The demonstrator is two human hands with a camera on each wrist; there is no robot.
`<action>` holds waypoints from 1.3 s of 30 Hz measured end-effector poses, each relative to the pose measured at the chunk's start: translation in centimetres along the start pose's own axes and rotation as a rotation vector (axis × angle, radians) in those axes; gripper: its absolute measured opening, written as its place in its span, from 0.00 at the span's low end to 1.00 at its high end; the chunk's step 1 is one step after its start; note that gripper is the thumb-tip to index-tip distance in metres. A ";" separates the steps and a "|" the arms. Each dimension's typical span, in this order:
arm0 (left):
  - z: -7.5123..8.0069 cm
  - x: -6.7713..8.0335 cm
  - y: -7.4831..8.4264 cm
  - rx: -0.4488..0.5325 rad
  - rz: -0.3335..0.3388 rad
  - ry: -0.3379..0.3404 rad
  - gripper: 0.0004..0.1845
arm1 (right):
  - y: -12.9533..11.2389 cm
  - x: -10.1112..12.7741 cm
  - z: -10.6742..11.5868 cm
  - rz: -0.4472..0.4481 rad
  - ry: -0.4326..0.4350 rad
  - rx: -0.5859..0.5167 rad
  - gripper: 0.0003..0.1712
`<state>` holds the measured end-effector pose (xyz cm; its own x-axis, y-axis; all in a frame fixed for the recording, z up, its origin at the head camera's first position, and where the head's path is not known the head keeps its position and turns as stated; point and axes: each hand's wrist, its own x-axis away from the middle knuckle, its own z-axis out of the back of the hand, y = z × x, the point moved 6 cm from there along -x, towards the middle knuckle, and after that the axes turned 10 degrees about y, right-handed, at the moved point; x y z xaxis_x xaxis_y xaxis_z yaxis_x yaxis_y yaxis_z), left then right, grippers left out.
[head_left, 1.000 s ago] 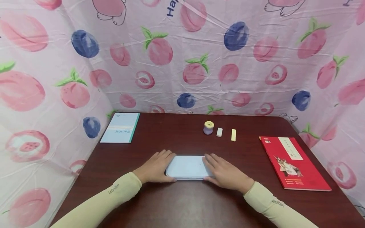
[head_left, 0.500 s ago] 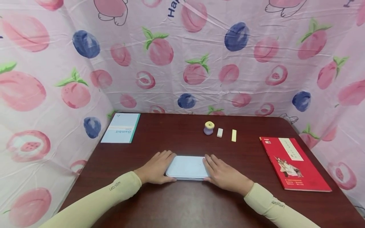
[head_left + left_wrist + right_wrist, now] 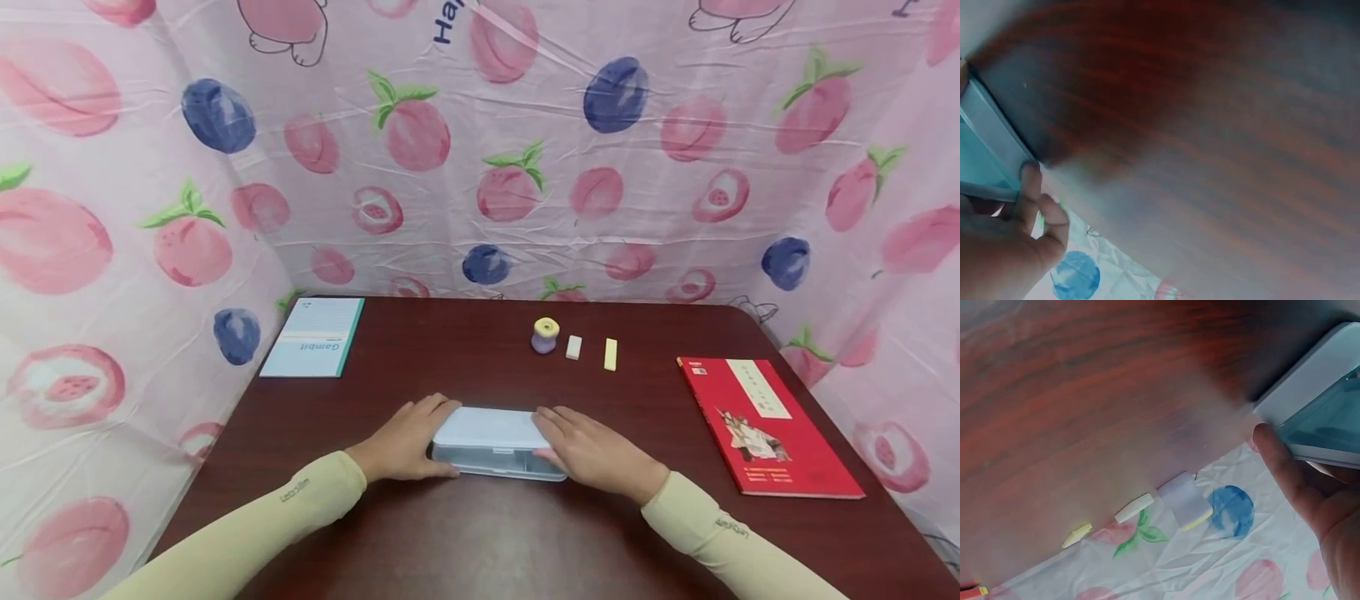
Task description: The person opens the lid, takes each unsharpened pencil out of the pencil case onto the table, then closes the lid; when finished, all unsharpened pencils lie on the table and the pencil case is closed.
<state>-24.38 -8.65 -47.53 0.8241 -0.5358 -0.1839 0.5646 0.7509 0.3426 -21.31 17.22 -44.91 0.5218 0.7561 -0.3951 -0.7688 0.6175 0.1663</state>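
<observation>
1. The bench [image 3: 465, 533] is dark red-brown wood with a visible grain, its far right corner rounded.
2. Pink sheeting [image 3: 675, 192] printed with peaches and blue plums hangs behind the bench and down both sides, closing it in; the cloth is creased and shows fold lines.
3. Near the front edge, in the middle, lies a pale blue-grey case [image 3: 491, 442], its lid raised a little at the near side so a dark gap shows beneath.
4. The left hand [image 3: 405, 440] grips the case's left end, fingers laid along the lid, thumb at the front edge.
5. The right hand [image 3: 592, 454] holds the right end the same way, fingers curled over the lid's edge. Both arms wear cream sleeves.
6. At the far left lies a light blue notebook [image 3: 315, 337] with a teal spine.
7. Past the case, well apart from it, stand a small lilac-and-yellow round thing [image 3: 545, 334], a white eraser [image 3: 573, 347] and a yellow eraser [image 3: 611, 354] in a row.
8. A red book [image 3: 765, 425] lies flat at the right.
</observation>
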 end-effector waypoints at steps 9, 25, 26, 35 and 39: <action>0.0 0.3 -0.7 0.182 0.118 -0.036 0.63 | 0.3 -0.1 0.0 -0.028 0.034 -0.017 0.35; 0.2 0.8 -1.5 0.281 0.220 0.002 0.68 | 2.8 -1.1 2.4 -0.193 0.464 -0.129 0.21; 0.2 0.8 -1.6 0.281 0.225 0.007 0.70 | 3.1 -1.3 2.5 -0.220 0.481 -0.131 0.22; 0.1 0.7 -1.5 0.316 0.226 0.046 0.81 | 4.5 -3.0 2.6 -0.387 0.568 -0.102 0.19; 0.1 0.6 -1.6 0.339 0.237 0.064 0.83 | 4.9 -3.7 2.3 -0.393 0.568 -0.050 0.12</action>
<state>-24.75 -10.23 -48.07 0.9367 -0.3302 -0.1163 0.3206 0.6754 0.6641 -26.16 17.94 -40.51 0.5011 0.2392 -0.8317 -0.5857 0.8012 -0.1225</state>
